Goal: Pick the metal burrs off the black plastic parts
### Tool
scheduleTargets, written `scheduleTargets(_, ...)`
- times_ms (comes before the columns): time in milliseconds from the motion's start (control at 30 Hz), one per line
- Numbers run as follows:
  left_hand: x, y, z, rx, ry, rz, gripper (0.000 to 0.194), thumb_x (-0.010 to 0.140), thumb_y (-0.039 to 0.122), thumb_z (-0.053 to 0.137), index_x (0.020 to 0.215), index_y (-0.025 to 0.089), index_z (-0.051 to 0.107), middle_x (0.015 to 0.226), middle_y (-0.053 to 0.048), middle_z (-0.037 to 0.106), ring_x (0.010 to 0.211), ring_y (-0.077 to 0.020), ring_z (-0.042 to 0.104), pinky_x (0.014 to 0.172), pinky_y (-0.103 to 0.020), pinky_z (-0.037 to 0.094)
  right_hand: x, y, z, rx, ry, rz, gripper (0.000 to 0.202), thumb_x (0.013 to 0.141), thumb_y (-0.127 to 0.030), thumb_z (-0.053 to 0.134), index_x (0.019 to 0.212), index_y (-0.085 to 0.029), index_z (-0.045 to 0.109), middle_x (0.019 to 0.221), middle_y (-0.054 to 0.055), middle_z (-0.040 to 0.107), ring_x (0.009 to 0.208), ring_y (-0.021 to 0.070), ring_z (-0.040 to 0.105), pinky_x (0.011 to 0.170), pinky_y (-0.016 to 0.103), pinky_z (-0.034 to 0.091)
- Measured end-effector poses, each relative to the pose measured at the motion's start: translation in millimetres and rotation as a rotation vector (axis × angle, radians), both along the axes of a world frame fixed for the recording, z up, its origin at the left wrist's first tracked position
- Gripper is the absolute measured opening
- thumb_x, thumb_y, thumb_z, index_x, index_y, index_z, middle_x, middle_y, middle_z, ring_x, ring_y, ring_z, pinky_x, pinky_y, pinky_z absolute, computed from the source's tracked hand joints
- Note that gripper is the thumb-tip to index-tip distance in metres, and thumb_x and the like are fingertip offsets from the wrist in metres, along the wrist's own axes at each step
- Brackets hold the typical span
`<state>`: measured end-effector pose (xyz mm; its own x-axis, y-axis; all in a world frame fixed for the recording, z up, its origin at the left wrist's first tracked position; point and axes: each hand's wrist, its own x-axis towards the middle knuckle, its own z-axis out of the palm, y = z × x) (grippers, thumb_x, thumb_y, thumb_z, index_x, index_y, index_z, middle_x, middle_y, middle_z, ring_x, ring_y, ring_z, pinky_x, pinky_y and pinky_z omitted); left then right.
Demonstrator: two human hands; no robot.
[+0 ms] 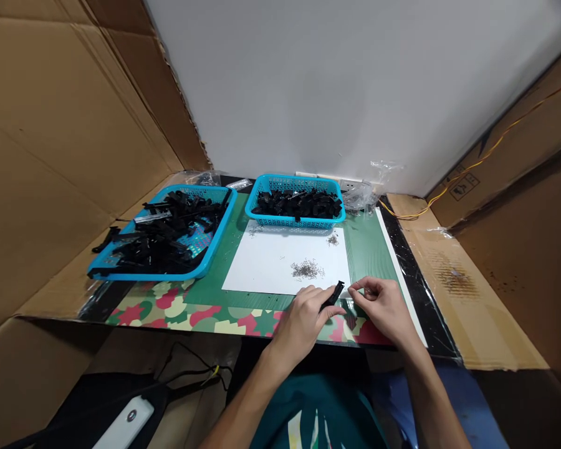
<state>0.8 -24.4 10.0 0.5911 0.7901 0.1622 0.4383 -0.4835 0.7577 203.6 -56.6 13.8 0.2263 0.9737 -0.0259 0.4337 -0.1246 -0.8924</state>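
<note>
A small black plastic part (337, 292) is gripped between the thumb and fingers of my left hand (306, 313), near the front edge of the white sheet (266, 262). Just to its right, my right hand (382, 305) has thumb and index finger pinched together; whatever they hold is too small to make out. Beyond my hands, a pile of tiny metal pieces (307, 269) lies on the sheet, with a smaller pile (332, 239) behind it to the right.
A blue basket (210, 249) heaped with black parts stands at the left, and a second blue basket (295, 220) of black parts at the back. Crumpled clear plastic (362, 196) lies at the back right. Cardboard walls (528, 206) flank the table; yellow wire (490, 151) runs along the right.
</note>
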Motion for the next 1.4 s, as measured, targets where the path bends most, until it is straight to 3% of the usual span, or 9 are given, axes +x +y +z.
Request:
scheduleTargets(333,3,-1,1.6,0.028,0.103,-0.018,0.02,0.105,0.035,0.058,0.107,0.021,0.072,0.088,-0.003,0.066,0.09,-0.0228,0.06,0.077,-0.032,0.046,-3,12,-3.7,-0.01,-0.17,0.022,0.027,0.08,-0.037,0.065,0.069,-0.015,0.075,0.051,-0.005,0.039,0.052,0.0118,0.032,0.051,0.027,0.022)
scheduleTargets(667,4,-2,0.0,0.033,0.107,-0.009,0.024,0.105,0.037,0.058,0.116,0.02,0.071,0.092,-0.004,0.068,0.092,-0.0234,0.061,0.079,-0.033,0.047,-8,6,-17.8,0.085,-0.215,-0.007,0.03,0.089,-0.04,0.063,0.069,-0.018,0.067,0.053,-0.005,0.043,0.051,0.0118,0.037,0.053,0.027,0.026)
scheduleTargets(933,5,-3,-5.4,0.093,0.162,-0.008,0.028,0.106,0.039,0.055,0.123,0.02,0.066,0.098,-0.006,0.07,0.097,-0.0252,0.064,0.083,-0.036,0.05,-6,10,-11.9,0.11,-0.246,0.081,0.033,0.09,-0.034,0.061,0.061,-0.019,0.055,0.054,-0.005,0.042,0.052,0.011,0.037,0.054,0.027,0.026)
scheduleTargets(1133,5,-3,-5.1,0.187,0.176,-0.024,0.036,0.108,0.041,0.05,0.134,0.019,0.06,0.105,-0.008,0.071,0.098,-0.0261,0.064,0.082,-0.037,0.051,-3,13,-9.7,0.077,-0.208,0.085,0.028,0.085,-0.032,0.064,0.061,-0.018,0.063,0.053,-0.006,0.035,0.053,0.0112,0.032,0.054,0.028,0.024)
scheduleTargets(1400,4,-2,-4.9,0.158,0.175,-0.026,0.036,0.109,0.042,0.047,0.135,0.02,0.061,0.097,-0.007,0.069,0.094,-0.0247,0.063,0.08,-0.035,0.049,-7,11,-12.8,0.075,-0.173,0.058,0.03,0.089,-0.037,0.064,0.065,-0.018,0.066,0.054,-0.005,0.041,0.055,0.0127,0.035,0.055,0.028,0.026)
